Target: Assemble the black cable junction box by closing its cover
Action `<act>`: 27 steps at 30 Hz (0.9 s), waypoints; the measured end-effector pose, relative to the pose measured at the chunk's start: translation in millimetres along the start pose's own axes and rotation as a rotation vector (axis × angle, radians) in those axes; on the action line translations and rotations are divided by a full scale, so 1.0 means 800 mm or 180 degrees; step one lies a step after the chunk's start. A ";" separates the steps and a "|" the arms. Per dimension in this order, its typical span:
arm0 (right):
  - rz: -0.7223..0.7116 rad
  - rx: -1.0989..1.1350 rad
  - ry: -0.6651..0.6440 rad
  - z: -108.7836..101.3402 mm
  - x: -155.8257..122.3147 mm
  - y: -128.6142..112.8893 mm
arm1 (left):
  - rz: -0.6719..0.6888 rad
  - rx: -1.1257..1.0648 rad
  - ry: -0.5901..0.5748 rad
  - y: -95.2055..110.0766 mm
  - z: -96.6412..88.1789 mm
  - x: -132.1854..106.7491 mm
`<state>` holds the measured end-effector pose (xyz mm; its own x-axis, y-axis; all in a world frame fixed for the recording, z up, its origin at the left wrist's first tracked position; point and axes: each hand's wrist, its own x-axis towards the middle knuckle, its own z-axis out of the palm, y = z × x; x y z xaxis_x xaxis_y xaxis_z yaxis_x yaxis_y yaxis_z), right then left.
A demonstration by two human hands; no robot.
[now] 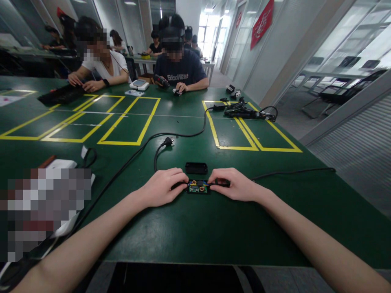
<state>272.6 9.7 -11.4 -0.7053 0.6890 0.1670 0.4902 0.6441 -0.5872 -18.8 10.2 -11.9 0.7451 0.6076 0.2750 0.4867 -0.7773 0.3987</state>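
Note:
An opened black power adapter case (pixel 198 191) lies on the green table in front of me, a circuit board with copper-wound coils (pixel 201 189) showing inside it. My left hand (pixel 166 187) pinches the case's left end, where a black cable goes in. At the right end, my right hand (pixel 233 185) is closed in a pinch beside the other cable entry. The fingertips cover both cable joints, so the exact grip there is partly hidden. Just beyond the case rests its black cover (pixel 196 167), inner side up. A cable with a black plug (pixel 167 142) lies past my left hand.
A long black cable (pixel 159 135) crosses the table to a bundle of black adapters and cords (pixel 244 110) at the far right. Yellow tape (pixel 119 143) marks rectangles. White items, partly blurred, lie at left. Across the table, one person holds a power screwdriver (pixel 161 81); another handles a black panel (pixel 59 94).

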 end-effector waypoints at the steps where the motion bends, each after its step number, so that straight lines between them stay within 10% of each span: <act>1: -0.0033 0.0019 -0.0007 0.000 0.000 0.000 | -0.0009 -0.0016 -0.0011 0.000 0.000 0.000; 19: -0.0549 -0.0670 0.0107 0.000 0.005 -0.005 | 0.0231 0.0478 -0.0182 0.004 -0.011 0.005; 27: 0.0615 -0.0642 0.1170 0.021 0.025 0.019 | 0.0255 0.0299 -0.0174 -0.001 -0.011 0.005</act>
<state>257.4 28.2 -30.1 -0.3805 0.8514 0.3610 0.7104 0.5190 -0.4754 -20.1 14.5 -3.3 0.8057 0.5353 0.2536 0.4634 -0.8363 0.2930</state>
